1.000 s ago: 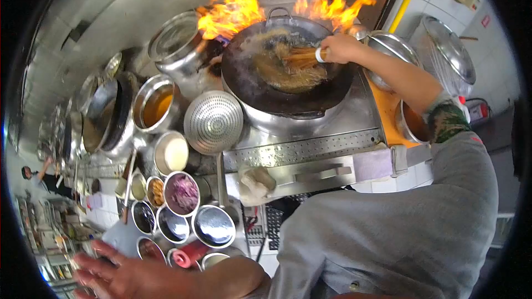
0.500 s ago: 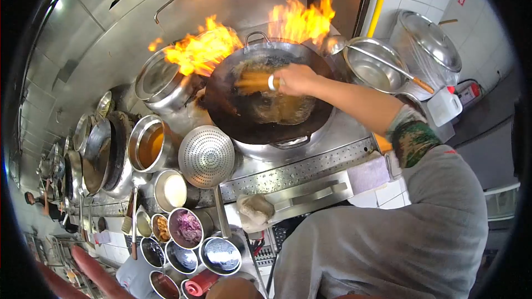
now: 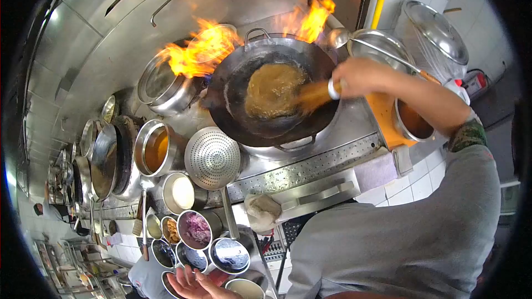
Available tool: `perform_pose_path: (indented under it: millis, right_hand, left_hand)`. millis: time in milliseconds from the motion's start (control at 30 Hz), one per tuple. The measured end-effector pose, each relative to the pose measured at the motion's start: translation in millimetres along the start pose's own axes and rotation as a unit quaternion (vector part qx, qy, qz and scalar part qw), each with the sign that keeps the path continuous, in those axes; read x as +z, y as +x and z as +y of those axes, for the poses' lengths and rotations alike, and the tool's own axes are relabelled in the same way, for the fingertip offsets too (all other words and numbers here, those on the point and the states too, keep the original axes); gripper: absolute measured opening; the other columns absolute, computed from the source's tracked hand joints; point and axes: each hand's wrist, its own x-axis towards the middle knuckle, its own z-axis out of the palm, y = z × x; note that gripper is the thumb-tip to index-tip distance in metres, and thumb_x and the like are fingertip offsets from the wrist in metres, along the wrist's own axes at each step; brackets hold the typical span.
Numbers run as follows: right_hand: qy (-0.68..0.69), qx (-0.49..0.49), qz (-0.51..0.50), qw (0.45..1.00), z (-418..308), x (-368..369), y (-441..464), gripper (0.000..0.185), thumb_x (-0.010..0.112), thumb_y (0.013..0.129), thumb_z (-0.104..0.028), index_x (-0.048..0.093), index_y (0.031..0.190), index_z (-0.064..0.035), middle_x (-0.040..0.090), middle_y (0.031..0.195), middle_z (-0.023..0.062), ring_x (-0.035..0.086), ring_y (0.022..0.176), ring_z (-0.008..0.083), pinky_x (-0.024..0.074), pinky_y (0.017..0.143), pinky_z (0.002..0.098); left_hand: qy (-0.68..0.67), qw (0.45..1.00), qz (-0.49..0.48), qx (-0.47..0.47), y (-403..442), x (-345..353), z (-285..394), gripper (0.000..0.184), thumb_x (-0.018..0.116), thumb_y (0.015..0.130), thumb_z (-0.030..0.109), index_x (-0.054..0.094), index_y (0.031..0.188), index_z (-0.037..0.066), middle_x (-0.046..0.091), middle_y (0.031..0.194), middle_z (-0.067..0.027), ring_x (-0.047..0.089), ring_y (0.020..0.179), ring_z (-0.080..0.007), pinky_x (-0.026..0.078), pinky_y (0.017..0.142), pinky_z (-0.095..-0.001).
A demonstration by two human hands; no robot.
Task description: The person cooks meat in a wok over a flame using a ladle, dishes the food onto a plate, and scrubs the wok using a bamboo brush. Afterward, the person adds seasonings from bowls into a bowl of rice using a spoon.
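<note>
My right hand (image 3: pixel 360 76) is closed around a bamboo wok brush (image 3: pixel 316 97) with a white band, smeared by motion. The bristle end is inside the large black wok (image 3: pixel 233 102), at its right side. Brownish, bubbling liquid (image 3: pixel 274 89) covers the wok's middle. Flames (image 3: pixel 202 50) rise behind the wok on both sides. At the bottom edge my left hand (image 3: pixel 194 287) shows with fingers spread and nothing in it, over the small metal pots. The nearest of these include a pot holding dark liquid (image 3: pixel 231 253) and one with sliced purple onion (image 3: pixel 197 229).
A perforated strainer (image 3: pixel 213 158) rests left of the wok, beside a pot of amber liquid (image 3: pixel 155 149). A ladle (image 3: pixel 382 52) lies across a metal basin (image 3: pixel 402 44) at right. A folded cloth (image 3: pixel 263 210) lies on the front edge. A faucet (image 3: pixel 169 3) juts from the back wall.
My right hand and the brush have moved right across the wok, uncovering the liquid in the middle. My left hand has come over the small pots. The flames at right have shrunk.
</note>
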Motion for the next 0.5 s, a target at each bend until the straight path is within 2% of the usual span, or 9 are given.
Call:
perform_pose_path:
  millis: [33, 100, 167, 233, 333, 367, 433, 467, 500]
  right_hand:
    - [-0.075, 0.082, -0.034, 0.993, 12, -1, 23, 0.024, 0.064, 0.08, -0.022, 0.075, 0.095, -0.0078, 0.073, 0.098, 0.0188, 0.07, 0.095, 0.036, 0.0561, 0.081, 0.047]
    - [-0.015, 0.11, 0.126, 0.986, 8, 15, 61, 0.022, 0.063, 0.08, -0.019, 0.074, 0.095, -0.0059, 0.073, 0.097, 0.0202, 0.071, 0.093, 0.0361, 0.0567, 0.078, 0.0469]
    - [-0.005, 0.116, 0.123, 0.986, -9, 33, 95, 0.021, 0.062, 0.081, -0.017, 0.073, 0.094, -0.0042, 0.072, 0.097, 0.0207, 0.071, 0.092, 0.0365, 0.0563, 0.078, 0.0478]
    - [-0.055, 0.06, 0.112, 0.99, -8, 36, 95, 0.022, 0.063, 0.081, -0.018, 0.074, 0.095, -0.0046, 0.073, 0.095, 0.0201, 0.071, 0.091, 0.0361, 0.0563, 0.077, 0.0474]
    - [-0.083, 0.052, 0.06, 0.993, 6, -2, 63, 0.022, 0.066, 0.078, -0.018, 0.075, 0.095, -0.0069, 0.073, 0.094, 0.0191, 0.071, 0.09, 0.0346, 0.056, 0.075, 0.0474]
    - [-0.076, 0.113, 0.02, 0.99, 8, -10, 70, 0.023, 0.067, 0.078, -0.018, 0.075, 0.098, -0.0076, 0.073, 0.095, 0.0191, 0.071, 0.092, 0.0342, 0.0558, 0.078, 0.0481]
    - [-0.042, 0.083, 0.15, 0.984, 15, 27, 111, 0.026, 0.066, 0.081, -0.02, 0.074, 0.103, -0.0097, 0.073, 0.096, 0.0183, 0.071, 0.093, 0.0339, 0.0563, 0.079, 0.0476]
    - [-0.043, 0.084, 0.152, 0.984, -1, 33, 115, 0.027, 0.065, 0.082, -0.021, 0.073, 0.105, -0.0113, 0.073, 0.098, 0.0169, 0.071, 0.094, 0.0339, 0.0564, 0.08, 0.0469]
    - [-0.043, 0.08, 0.156, 0.983, -15, 39, 121, 0.028, 0.063, 0.083, -0.023, 0.073, 0.107, -0.0128, 0.073, 0.1, 0.0154, 0.071, 0.095, 0.0338, 0.0566, 0.08, 0.0463]
  left_hand:
    - [0.01, 0.999, 0.017, -0.039, -4, -3, -2, 0.059, 0.055, 0.101, 0.016, 0.03, 0.152, 0.002, 0.046, 0.14, -0.0208, 0.05, 0.125, -0.0291, 0.041, 0.104, -0.0392]
    - [-0.055, 0.998, -0.002, 0.007, -6, 7, -5, 0.059, 0.056, 0.1, 0.015, 0.031, 0.152, 0.002, 0.045, 0.141, -0.0195, 0.051, 0.123, -0.0281, 0.041, 0.103, -0.0385]
    - [-0.063, 0.994, -0.045, 0.072, -6, 22, -1, 0.065, 0.057, 0.099, 0.015, 0.026, 0.154, 0.003, 0.044, 0.14, -0.0181, 0.053, 0.118, -0.0264, 0.043, 0.1, -0.0386]
    - [-0.003, 0.99, -0.078, 0.116, -8, 11, -7, 0.067, 0.057, 0.099, 0.018, 0.023, 0.155, 0.005, 0.044, 0.14, -0.0178, 0.053, 0.118, -0.026, 0.045, 0.098, -0.0378]
    - [0.047, 0.995, -0.075, 0.056, -14, -34, -43, 0.065, 0.055, 0.1, 0.02, 0.024, 0.155, 0.007, 0.043, 0.14, -0.018, 0.053, 0.113, -0.0247, 0.047, 0.095, -0.0371]
    - [0.031, 0.996, -0.065, 0.046, -12, -33, -43, 0.065, 0.055, 0.1, 0.02, 0.024, 0.155, 0.006, 0.043, 0.14, -0.0181, 0.053, 0.113, -0.0246, 0.047, 0.095, -0.0372]
    - [-0.01, 0.998, -0.048, 0.024, -12, -19, -37, 0.064, 0.056, 0.1, 0.02, 0.025, 0.155, 0.005, 0.044, 0.14, -0.0184, 0.053, 0.112, -0.0243, 0.046, 0.096, -0.0376]
    - [-0.026, 0.996, -0.062, 0.06, -10, -8, -37, 0.064, 0.057, 0.1, 0.019, 0.027, 0.153, 0.003, 0.044, 0.141, -0.0186, 0.054, 0.113, -0.0243, 0.045, 0.096, -0.0378]
    - [0.026, 0.989, -0.084, 0.114, -8, 0, -33, 0.064, 0.057, 0.099, 0.017, 0.027, 0.153, 0.002, 0.046, 0.139, -0.0191, 0.055, 0.111, -0.0247, 0.045, 0.097, -0.0383]
